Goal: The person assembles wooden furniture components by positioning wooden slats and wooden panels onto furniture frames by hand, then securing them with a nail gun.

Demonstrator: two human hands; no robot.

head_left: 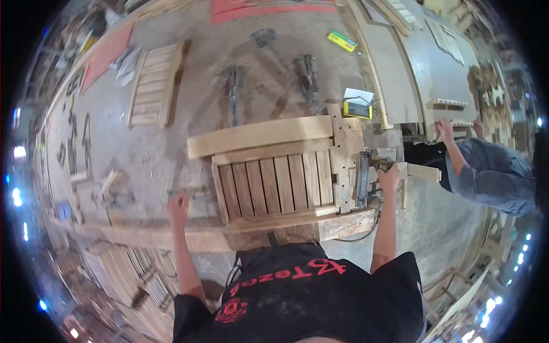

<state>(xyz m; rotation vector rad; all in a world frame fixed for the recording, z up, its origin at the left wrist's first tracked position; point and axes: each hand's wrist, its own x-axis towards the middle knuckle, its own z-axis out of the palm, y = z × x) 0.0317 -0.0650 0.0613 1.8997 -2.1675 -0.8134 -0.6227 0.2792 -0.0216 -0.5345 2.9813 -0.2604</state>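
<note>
A slatted wooden panel [269,186] lies on the workbench in front of me, with a wide pale board [260,136] along its far side. My left hand [178,206] is left of the panel, apart from it, fingers closed; what it holds, if anything, is too small to tell. Right of the panel stands a wooden block with holes [345,150], and beside it a metal clamp device [362,179]. My right hand [389,176] has its fingers bent round a part at the right of that device; the part itself is mostly hidden.
Another slatted panel [153,86] lies at the far left. Metal clamps [233,94] rest beyond the board. A yellow box [357,109] and a yellow-green packet [342,41] lie at the right. A co-worker [492,171] handles slatted wood at the right bench [409,80].
</note>
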